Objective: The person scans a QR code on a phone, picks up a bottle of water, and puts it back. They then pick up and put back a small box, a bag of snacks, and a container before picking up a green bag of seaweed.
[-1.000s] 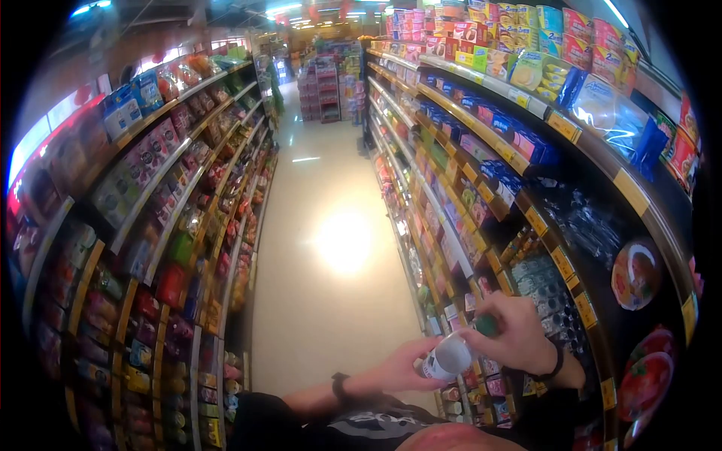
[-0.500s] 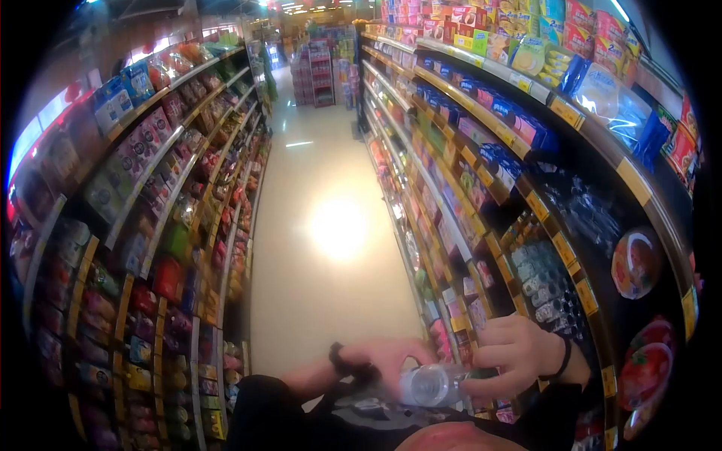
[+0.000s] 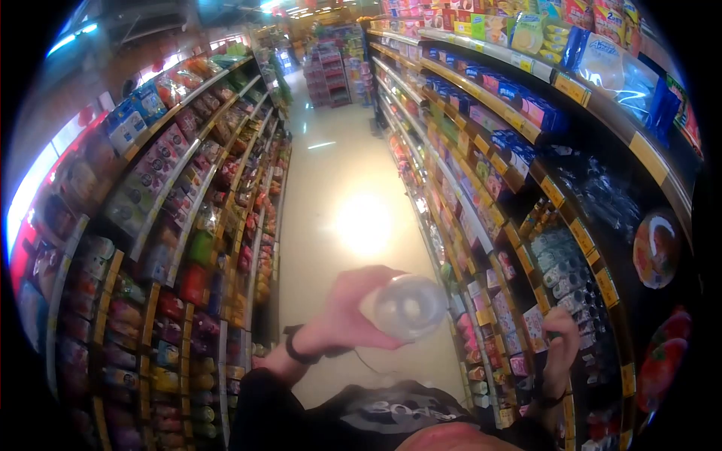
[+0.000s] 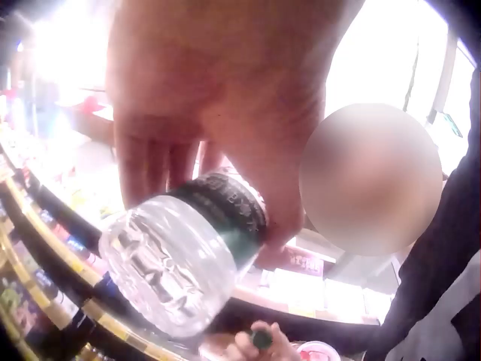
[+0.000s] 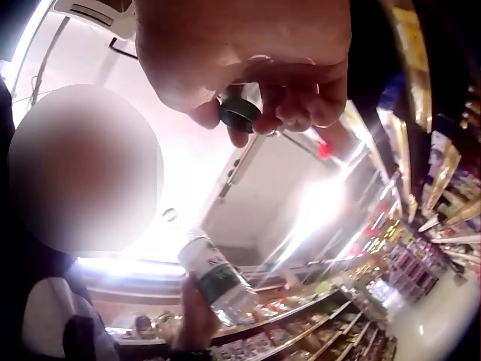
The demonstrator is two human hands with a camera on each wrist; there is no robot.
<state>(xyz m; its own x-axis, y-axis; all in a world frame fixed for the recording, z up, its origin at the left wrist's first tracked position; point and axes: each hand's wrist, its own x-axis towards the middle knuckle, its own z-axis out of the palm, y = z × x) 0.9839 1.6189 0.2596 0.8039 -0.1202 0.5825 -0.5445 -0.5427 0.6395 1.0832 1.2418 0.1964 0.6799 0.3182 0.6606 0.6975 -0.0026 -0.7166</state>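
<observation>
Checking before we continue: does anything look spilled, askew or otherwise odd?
One thing: the clear plastic bottle with a green label slants uncapped in the left hand, while the right hand pinches a round, dark-green cap. An open bottle held askew could drip, though no spill shows.

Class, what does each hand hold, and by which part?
The left hand grips the bottle round its labelled body; the right hand pinches the green cap by its side.

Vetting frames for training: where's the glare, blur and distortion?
Head: hot glare on the floor, shelves bowed by distortion, black corners; left wrist: background partly washed out around the bottle, round blurred patch at right; right wrist: ceiling light flaring, cap rendered dark.
</observation>
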